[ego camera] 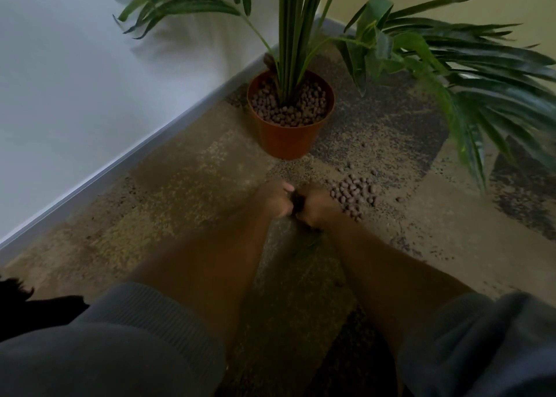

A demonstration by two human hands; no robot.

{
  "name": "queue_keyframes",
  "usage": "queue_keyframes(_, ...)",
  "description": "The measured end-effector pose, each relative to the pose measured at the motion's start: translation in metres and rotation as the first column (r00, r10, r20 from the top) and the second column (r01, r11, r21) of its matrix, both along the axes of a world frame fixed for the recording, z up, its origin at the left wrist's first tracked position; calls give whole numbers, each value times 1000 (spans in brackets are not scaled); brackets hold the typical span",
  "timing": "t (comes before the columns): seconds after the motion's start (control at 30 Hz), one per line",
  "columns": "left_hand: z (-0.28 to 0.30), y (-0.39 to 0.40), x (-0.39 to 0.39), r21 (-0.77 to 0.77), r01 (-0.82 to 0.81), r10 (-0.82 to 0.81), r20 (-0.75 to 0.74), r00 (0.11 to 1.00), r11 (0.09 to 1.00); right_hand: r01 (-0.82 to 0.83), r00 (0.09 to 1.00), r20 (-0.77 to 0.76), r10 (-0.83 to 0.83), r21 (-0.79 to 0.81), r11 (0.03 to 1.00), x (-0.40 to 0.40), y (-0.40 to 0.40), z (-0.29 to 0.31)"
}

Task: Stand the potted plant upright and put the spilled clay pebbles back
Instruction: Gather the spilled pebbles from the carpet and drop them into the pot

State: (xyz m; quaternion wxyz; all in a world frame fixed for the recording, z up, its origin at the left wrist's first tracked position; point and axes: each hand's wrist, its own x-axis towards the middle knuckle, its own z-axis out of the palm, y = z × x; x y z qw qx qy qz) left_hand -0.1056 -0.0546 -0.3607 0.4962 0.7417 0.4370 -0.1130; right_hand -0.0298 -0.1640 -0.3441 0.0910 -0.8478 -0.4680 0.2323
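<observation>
The orange pot (285, 139) stands upright on the carpet near the wall, its palm stems (293, 35) rising from a bed of brown clay pebbles (288, 108). A heap of spilled pebbles (355, 190) lies on the carpet in front and to the right of the pot. My left hand (275, 198) and my right hand (316, 205) are cupped together just left of that heap, with something dark held between them, apparently pebbles. The hands are blurred.
A white wall with a skirting board (120, 162) runs diagonally on the left. Long green fronds (481, 96) hang over the floor at the right. A few stray pebbles (400, 199) lie around the heap. Patterned carpet (180, 201) covers the floor.
</observation>
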Motion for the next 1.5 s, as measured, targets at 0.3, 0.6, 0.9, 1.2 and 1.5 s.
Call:
queue_keyframes(0.3,-17,-11,-6,336,255,-252,-53,966,907,66,993,-100,-64,13,998,-2,3,-24)
queue_keyframes(0.6,-9,-13,-3,340,396,-345,-201,917,853,48,989,-137,-49,-13,999,-1,4,-20)
queue_keyframes(0.9,0,-5,-8,-284,-235,259,50,964,929,657,592,-572,-568,-67,751,3,7,-13)
queue_keyframes(1.2,13,-3,-18,-760,-513,818,43,574,399,817,-228,-930,-287,-343,463,11,21,15)
queue_keyframes(1.5,34,16,-17,-810,-583,973,-75,219,69,837,-245,-918,-311,-362,410,15,46,39)
